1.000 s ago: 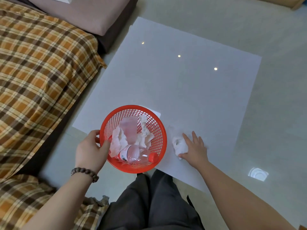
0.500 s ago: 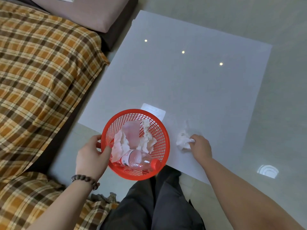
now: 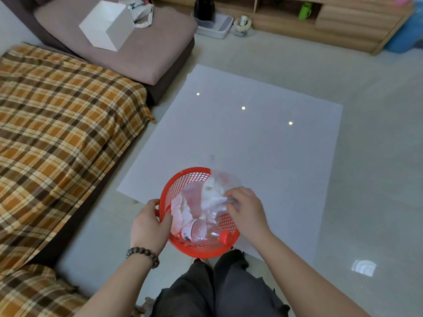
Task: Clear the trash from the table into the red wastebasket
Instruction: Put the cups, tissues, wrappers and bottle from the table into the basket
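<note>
Your left hand [image 3: 150, 221] grips the rim of the red basket [image 3: 183, 177], which sits at the near edge of the table [image 3: 263, 156]. Your right hand [image 3: 246, 208] pinches a crumpled tissue [image 3: 214, 193] over it. A bottle [image 3: 203, 233] is already inside. The table looks clean, so just drop the tissue.

This is a home living room. A sofa with a mauve cushion [image 3: 128, 49] fills the upper left of the frame, and an orange-and-brown plaid blanket [image 3: 59, 124] covers the seat below it at the left. A low glass desk [image 3: 251, 143] stands on a pale tiled floor [image 3: 377, 156]. Along the top edge runs a wooden cabinet [image 3: 332, 21] with open shelves, a green mug [image 3: 305, 10] in one compartment.
</note>
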